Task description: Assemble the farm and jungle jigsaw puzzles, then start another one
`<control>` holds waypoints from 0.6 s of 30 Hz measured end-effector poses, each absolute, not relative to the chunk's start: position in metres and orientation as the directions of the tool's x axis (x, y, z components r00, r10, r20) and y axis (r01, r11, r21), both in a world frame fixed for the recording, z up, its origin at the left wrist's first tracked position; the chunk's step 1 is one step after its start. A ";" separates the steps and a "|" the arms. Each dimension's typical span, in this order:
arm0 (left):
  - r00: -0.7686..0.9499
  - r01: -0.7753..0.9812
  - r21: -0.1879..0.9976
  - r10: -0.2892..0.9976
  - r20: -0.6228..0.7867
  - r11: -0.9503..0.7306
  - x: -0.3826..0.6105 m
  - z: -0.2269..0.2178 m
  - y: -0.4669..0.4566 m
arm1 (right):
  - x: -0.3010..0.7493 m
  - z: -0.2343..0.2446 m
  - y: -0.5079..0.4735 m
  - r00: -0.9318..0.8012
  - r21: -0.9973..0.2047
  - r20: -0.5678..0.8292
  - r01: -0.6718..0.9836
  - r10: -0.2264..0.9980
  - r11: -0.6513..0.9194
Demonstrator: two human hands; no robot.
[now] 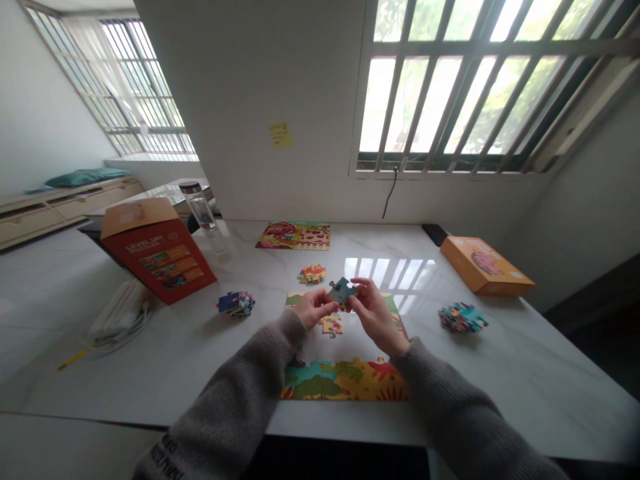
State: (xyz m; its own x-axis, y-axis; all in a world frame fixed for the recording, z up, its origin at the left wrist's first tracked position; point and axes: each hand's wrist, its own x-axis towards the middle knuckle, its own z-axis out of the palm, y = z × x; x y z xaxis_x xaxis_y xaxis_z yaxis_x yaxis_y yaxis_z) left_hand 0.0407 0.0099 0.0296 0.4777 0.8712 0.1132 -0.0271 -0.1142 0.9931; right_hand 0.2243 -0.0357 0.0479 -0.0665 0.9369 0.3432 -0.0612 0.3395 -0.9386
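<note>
Both my hands hold a greyish-blue puzzle piece [341,291] above the table. My left hand [314,307] pinches its left edge, and my right hand [373,313] grips its right side with thumb and fingers. Below them lies a partly joined jigsaw puzzle [345,381], its colourful lower strip showing trees and animals. A few yellow joined pieces [331,325] rest inside its frame, partly behind my hands. Just beyond is a small pile of yellow and red pieces [312,274]. My forearms cover parts of the puzzle's sides.
Piles of puzzle pieces sit left [237,304] and right [463,318]. A farm picture sheet [294,236] lies by the wall. A red-orange box [165,260], a glass bottle [199,207] and a bundled cable [117,323] are left; an orange box [485,265] and dark phone-like object [435,235] right.
</note>
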 end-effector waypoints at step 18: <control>0.295 0.088 0.974 0.939 0.176 -0.211 0.030 0.023 0.022 | 0.249 0.050 -0.033 -0.252 -0.574 0.616 0.506 0.747 0.644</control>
